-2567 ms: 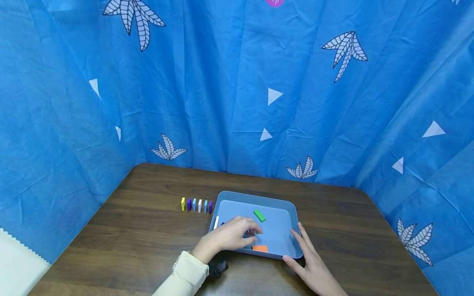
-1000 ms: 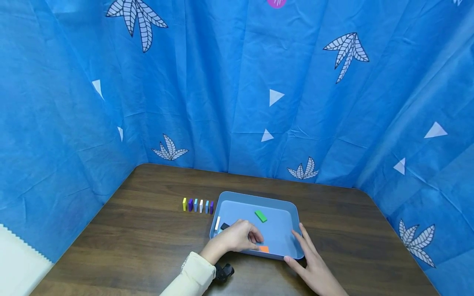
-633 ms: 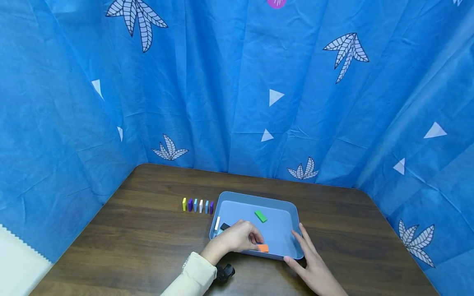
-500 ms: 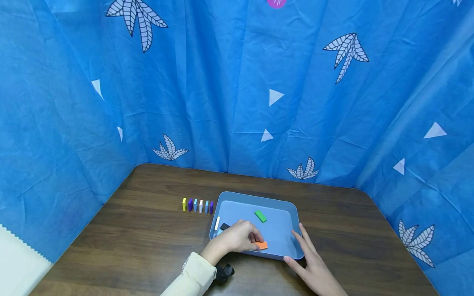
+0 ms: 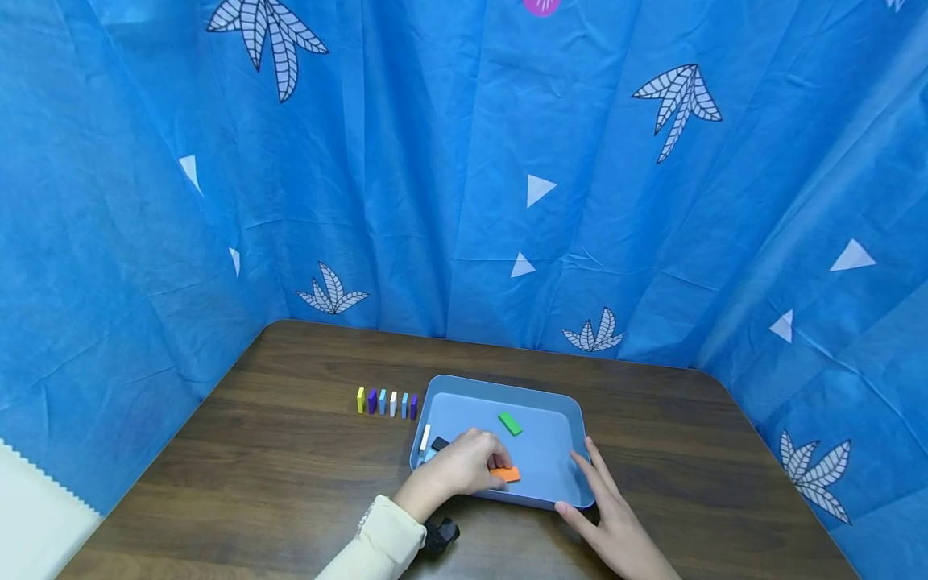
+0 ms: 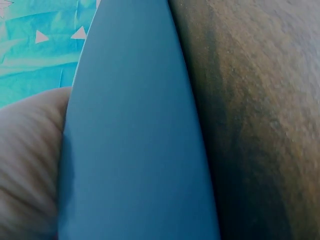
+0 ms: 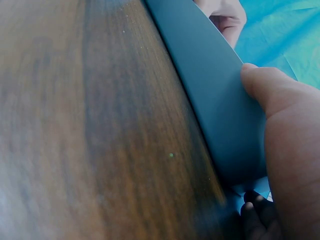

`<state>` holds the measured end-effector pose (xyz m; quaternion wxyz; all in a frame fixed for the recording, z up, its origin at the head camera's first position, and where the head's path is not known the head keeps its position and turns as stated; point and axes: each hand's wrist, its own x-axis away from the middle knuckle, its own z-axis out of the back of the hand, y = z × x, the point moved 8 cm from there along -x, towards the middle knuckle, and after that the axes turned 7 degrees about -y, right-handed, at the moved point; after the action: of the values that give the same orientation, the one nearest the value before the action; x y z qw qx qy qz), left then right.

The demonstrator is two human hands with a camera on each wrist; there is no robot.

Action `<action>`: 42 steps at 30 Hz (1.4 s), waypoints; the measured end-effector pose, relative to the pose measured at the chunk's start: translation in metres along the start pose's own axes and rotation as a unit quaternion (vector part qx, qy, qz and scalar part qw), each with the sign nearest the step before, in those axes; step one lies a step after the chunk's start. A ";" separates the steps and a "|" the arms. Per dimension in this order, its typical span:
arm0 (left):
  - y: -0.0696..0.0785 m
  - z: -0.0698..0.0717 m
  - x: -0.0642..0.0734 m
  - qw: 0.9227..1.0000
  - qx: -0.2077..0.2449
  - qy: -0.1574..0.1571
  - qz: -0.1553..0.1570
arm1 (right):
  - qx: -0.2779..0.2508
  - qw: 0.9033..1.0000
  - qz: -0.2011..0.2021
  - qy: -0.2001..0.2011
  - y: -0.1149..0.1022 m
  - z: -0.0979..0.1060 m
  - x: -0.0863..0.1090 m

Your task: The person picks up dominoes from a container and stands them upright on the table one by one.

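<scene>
In the head view my left hand (image 5: 467, 466) reaches over the near wall of a blue tray (image 5: 500, 387). Its thumb and fingers pinch an orange domino (image 5: 511, 474) low over the tray floor. The left wrist view has only part of this hand (image 6: 30, 165) beside the tray wall (image 6: 132, 125), and the domino is hidden there. My right hand (image 5: 607, 515) rests at the tray's near right corner, fingers extended along the right side. In the right wrist view its thumb touches the rim. A green domino (image 5: 511, 424) lies flat farther back in the tray.
A white domino (image 5: 425, 437), a black domino (image 5: 440, 444) and a light blue piece (image 5: 430, 455) are at the tray's left end. Left of the tray, several dominoes stand upright in a row, from a yellow domino (image 5: 360, 400) to a purple domino (image 5: 414, 407). A blue curtain (image 5: 449, 161) hangs behind the table.
My left hand has come down onto the orange domino and pinched it. The domino has shifted slightly back and left, away from the near wall. The right hand stays at the tray corner.
</scene>
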<state>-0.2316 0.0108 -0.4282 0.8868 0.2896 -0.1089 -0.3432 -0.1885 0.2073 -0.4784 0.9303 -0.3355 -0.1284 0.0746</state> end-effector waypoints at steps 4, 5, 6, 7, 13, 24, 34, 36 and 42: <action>0.000 -0.001 0.000 1.000 -0.009 0.000 0.000 | -0.001 1.000 -0.002 -0.002 0.000 0.000 0.000; 0.000 -0.001 0.000 1.000 -0.011 -0.001 -0.002 | -0.001 1.000 -0.004 -0.004 0.000 -0.001 0.000; 0.000 -0.001 0.000 1.000 -0.013 -0.004 -0.004 | -0.003 1.000 -0.006 -0.005 0.001 -0.001 0.000; 0.000 -0.002 0.000 1.000 -0.015 -0.005 -0.007 | -0.004 1.000 -0.006 -0.006 0.001 -0.001 0.000; 0.001 -0.001 0.003 0.999 -0.035 -0.002 -0.031 | -0.004 1.000 -0.001 -0.005 0.001 -0.002 -0.001; -0.002 0.002 0.004 0.999 -0.029 0.007 -0.041 | -0.002 1.000 0.005 -0.004 0.000 -0.002 -0.001; 0.000 0.014 0.011 0.999 -0.007 0.002 -0.044 | -0.007 1.000 0.009 -0.005 -0.001 -0.003 0.001; 0.000 0.019 0.011 0.999 -0.003 0.010 -0.045 | -0.009 1.000 0.010 -0.005 -0.001 -0.002 0.001; -0.002 0.033 0.016 0.999 0.011 0.015 -0.030 | -0.010 1.000 0.008 -0.005 0.000 -0.001 0.001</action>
<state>-0.2337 -0.0160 -0.4024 0.8741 0.3078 -0.0910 -0.3645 -0.1873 0.2069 -0.4783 0.9254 -0.3456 -0.1314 0.0829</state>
